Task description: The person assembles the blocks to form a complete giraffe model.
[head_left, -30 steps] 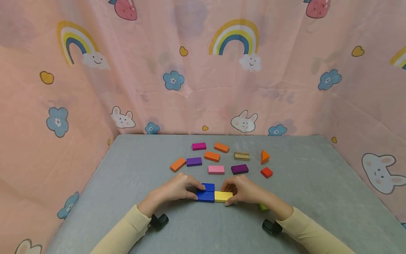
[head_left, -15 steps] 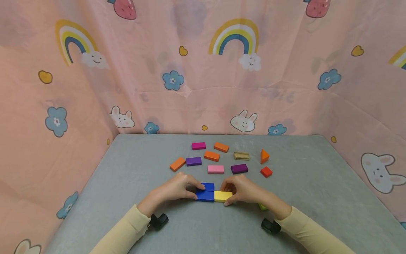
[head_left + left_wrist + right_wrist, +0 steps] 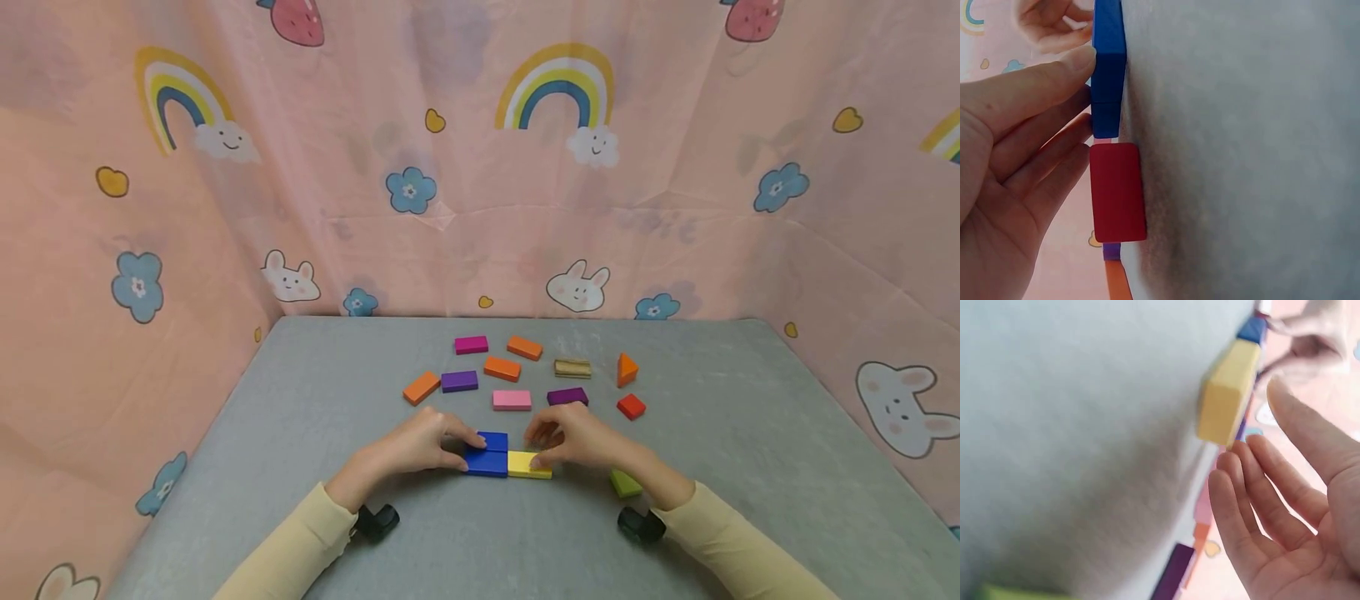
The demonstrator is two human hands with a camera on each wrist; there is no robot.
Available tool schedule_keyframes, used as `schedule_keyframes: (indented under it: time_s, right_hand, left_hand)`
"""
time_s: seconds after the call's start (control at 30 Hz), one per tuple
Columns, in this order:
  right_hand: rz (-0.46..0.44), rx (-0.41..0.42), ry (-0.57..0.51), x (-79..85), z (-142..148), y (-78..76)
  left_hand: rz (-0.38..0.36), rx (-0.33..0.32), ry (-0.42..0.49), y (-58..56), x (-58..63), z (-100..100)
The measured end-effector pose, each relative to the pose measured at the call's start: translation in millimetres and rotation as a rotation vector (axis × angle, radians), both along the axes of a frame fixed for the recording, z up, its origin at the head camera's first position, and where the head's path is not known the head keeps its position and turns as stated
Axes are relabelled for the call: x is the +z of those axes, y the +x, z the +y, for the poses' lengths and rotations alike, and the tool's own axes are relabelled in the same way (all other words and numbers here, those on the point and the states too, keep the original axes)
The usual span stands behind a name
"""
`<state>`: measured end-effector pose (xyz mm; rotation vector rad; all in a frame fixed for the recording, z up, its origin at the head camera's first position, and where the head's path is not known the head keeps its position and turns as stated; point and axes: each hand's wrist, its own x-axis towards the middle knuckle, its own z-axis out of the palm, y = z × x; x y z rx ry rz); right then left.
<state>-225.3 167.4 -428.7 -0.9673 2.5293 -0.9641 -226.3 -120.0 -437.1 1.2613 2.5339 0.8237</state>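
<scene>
Two blue blocks (image 3: 489, 466) lie flat side by side, one behind the other. My left hand (image 3: 423, 442) pinches them at their left end, thumb at the near one and fingers at the far one. A yellow block (image 3: 519, 468) abuts the near blue block's right end. Just over it hovers my right hand (image 3: 585, 438), thumb and fingers spread; in the right wrist view they stand apart from the yellow block (image 3: 1225, 400). A red block (image 3: 1117, 194) shows beside the blue ones in the left wrist view; the left hand hides it from the head.
Behind the hands lie a pink block (image 3: 512, 401), a dark purple block (image 3: 567, 396), a violet block (image 3: 459, 382), a magenta block (image 3: 471, 345), several orange blocks (image 3: 502, 368) and a wooden piece (image 3: 572, 368). A small red block (image 3: 631, 407) and green block (image 3: 626, 483) lie right.
My right hand has let go of the yellow block and lifted slightly back from it. More of the green block shows. My left hand and the blue blocks have stayed put.
</scene>
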Motion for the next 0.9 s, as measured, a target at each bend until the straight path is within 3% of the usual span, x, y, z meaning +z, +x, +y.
schedule_keyframes:
  time_s: [0.23, 0.47, 0.9]
  right_hand:
    - [0.097, -0.091, 0.011, 16.7, -2, -21.5]
    - [0.118, -0.180, 0.041, 20.7, -10, -43.3]
    - [0.127, -0.145, 0.089, 8.1, -23, -58.3]
  left_hand:
    - [0.004, 0.000, 0.005, -1.3, 0.2, -1]
    - [-0.008, -0.005, 0.005, -1.4, 0.7, -2]
    - [0.001, -0.010, -0.003, -0.5, 0.9, 0]
